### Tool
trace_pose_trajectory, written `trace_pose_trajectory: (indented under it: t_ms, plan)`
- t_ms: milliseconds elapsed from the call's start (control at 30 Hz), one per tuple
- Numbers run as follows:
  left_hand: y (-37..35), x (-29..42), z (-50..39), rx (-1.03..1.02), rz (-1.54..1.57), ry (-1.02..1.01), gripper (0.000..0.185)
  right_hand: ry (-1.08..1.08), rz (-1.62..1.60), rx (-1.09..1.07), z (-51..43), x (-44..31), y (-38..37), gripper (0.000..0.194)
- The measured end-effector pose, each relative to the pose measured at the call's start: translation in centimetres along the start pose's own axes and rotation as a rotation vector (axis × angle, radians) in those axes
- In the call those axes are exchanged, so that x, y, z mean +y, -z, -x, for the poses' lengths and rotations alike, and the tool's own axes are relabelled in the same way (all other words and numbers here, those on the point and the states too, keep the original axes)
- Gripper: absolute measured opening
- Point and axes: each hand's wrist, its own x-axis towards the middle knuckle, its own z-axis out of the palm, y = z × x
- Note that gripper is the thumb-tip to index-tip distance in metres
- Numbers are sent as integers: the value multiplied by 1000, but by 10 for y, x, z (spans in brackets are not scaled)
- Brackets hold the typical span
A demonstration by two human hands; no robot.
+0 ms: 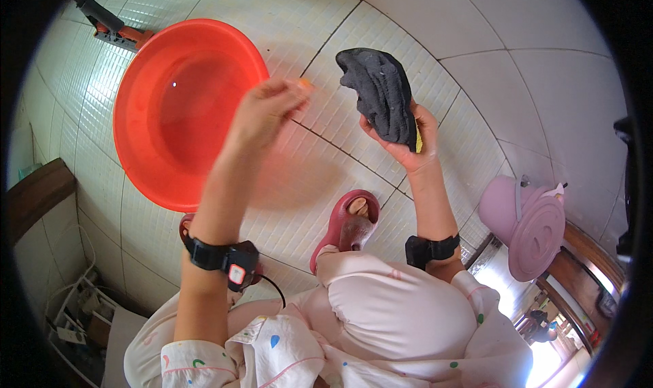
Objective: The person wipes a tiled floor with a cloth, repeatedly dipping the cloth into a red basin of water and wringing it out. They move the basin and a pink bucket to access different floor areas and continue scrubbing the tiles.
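My right hand (400, 143) holds up a dark grey fuzzy cloth item (380, 92) with a black edge and a strip of yellow at its lower end. What kind of item it is, I cannot tell. Blurred by motion, my left hand (273, 102) is over the right rim of a red plastic basin (127, 153), its fingers drawn together. A small orange spot shows at those fingertips; whether it is a held object is unclear. The basin stands on the tiled floor and seems to contain water. Both forearms wear black strapped devices.
A dark and orange tool head with a handle (115, 30) lies behind the basin. At the right are a pink bucket (497, 204) and its round lid (538, 237). My feet wear dark pink slippers (334, 224). A white rack (76, 316) stands lower left.
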Motion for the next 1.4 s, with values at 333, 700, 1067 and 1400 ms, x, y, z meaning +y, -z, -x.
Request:
trace_pose_trajectory:
  t_ms: [333,700,1067,1400]
  plan:
    - [46,67,7,243,-3,-363,19,25,223,-23,5,-6,6,58]
    - [-18,28,-1,-13,-268,-217,18,-12,483,-117,0,0,-2,73]
    - [-5,34,0,33,-238,-88,17,70,645,-20,-1,-1,-4,64]
    - [13,34,-2,174,-446,-192,31,77,735,12,-4,-5,4,69]
